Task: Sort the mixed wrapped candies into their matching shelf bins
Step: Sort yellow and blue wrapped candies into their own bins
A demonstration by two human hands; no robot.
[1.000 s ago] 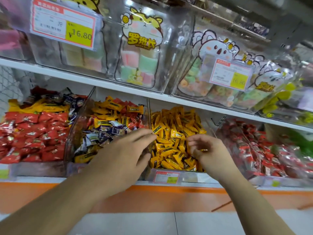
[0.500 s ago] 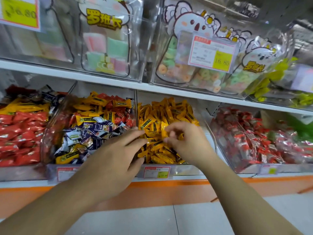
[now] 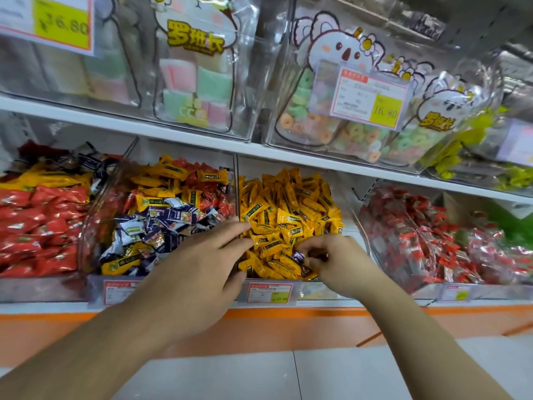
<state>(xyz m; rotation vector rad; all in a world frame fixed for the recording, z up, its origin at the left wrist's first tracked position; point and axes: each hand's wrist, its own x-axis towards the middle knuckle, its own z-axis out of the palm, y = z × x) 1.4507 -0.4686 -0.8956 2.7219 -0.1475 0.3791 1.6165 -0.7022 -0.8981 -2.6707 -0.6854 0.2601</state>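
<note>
Low in the yellow bin (image 3: 288,215), the right hand (image 3: 340,261) pinches a stray purple candy (image 3: 298,256); the left hand (image 3: 196,267) rests open-fingered at the divider. Best lift it straight out without dragging yellow wrappers, then drop it left into the mixed bin (image 3: 161,223). White shelf, orange trim below.

Bright, even light; glare on clear bags (image 3: 199,67); edges blurred, bowed.

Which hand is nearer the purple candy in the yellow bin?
Right. The right hand pinches the purple candy at its fingertips; the left hand lies open farther left, at the bin divider.
</note>
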